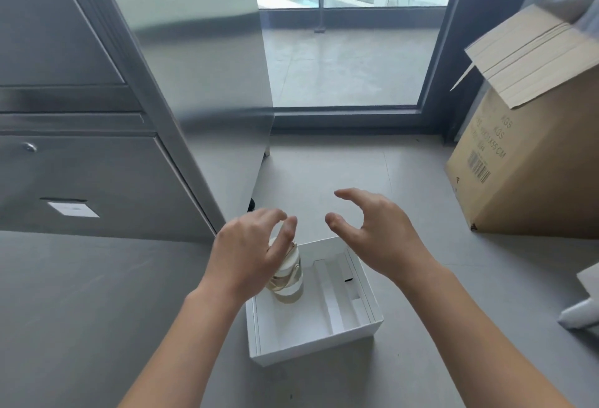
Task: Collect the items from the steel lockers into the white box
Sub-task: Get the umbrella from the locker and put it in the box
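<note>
While the left hand (249,245) clasps a cream-and-gold cylindrical bottle (289,284) at the white cardboard box's (311,342) left wall, the right hand (372,232) hovers spread, empty.

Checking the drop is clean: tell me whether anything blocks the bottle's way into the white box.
Nothing visible does. The bottle, gripped at its top by the left hand, is already down in the box's open left compartment. The insert ridge lies to its right, apart from it; the right hand hovers open above.

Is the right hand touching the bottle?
Apart. The head view shows bare floor and box wall between the right hand and the bottle.
</note>
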Demonstrator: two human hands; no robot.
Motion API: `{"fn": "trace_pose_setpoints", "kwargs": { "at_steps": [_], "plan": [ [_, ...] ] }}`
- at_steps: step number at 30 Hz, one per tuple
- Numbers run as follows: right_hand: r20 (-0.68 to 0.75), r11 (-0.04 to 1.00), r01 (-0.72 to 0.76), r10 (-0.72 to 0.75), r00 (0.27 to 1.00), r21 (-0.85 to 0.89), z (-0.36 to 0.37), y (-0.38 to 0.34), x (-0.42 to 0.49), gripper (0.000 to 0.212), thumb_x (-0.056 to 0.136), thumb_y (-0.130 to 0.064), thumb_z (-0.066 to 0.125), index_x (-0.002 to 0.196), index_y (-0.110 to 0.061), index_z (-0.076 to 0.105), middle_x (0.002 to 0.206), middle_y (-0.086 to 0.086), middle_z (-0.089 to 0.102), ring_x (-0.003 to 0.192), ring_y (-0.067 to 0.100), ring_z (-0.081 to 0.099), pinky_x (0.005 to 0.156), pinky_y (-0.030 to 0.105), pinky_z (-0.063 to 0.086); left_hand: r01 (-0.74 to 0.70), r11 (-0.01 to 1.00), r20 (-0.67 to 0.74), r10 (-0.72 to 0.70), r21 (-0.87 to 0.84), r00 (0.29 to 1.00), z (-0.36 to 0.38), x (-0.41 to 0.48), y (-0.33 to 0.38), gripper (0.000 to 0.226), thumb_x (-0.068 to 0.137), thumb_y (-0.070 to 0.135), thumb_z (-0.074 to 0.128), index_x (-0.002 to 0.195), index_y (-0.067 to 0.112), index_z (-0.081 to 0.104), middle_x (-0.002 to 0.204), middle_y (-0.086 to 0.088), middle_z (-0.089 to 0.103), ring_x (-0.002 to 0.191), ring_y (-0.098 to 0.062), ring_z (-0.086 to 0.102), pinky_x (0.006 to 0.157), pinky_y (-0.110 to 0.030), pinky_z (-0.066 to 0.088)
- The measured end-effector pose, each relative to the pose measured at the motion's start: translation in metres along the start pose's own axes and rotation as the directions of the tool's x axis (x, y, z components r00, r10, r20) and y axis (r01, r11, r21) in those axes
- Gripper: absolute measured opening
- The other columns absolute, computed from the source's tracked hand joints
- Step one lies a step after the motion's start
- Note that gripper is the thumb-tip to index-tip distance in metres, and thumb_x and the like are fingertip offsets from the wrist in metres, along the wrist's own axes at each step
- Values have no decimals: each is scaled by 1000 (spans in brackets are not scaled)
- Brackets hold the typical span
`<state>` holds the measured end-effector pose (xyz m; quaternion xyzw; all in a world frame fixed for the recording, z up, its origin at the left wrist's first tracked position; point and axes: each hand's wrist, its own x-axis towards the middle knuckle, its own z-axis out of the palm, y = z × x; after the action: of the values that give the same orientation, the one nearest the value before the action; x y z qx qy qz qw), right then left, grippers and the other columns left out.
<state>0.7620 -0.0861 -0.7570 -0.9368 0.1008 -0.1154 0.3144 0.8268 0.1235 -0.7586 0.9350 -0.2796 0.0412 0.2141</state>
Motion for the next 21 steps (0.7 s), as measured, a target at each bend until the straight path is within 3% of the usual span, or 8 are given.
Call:
{"fn": "trace_pose_setpoints", "kwargs": {
  "at_steps": [6,16,21],
  "plan": [
    [-66,1000,3,-1,998,31,-94,-71,24,53,96,-45,62,142,-20,57,139,-4,63,132,14,52,99,22,35,-17,1000,42,16,20,999,-106,19,43,54,95,62,22,103,30,64,100,15,68,92,-11,64,80,-33,47],
    [-35,996,79,-81,996,-50,-377,-281,74,55,95,-50,60,145,-26,54,143,-10,59,136,9,46,99,18,31,-114,982,-63,125,148,990,-447,99,196,58,94,64,19,105,29,64,98,13,68,84,-20,62,81,-36,47],
    [-106,981,170,-180,978,-92,-529,-400,103,54,96,-50,59,145,-28,53,144,-9,59,136,10,46,98,20,33,-172,966,-163,205,194,965,-625,128,265,62,96,65,16,111,29,65,100,13,69,84,-15,65,76,-34,51]
  ]
}}
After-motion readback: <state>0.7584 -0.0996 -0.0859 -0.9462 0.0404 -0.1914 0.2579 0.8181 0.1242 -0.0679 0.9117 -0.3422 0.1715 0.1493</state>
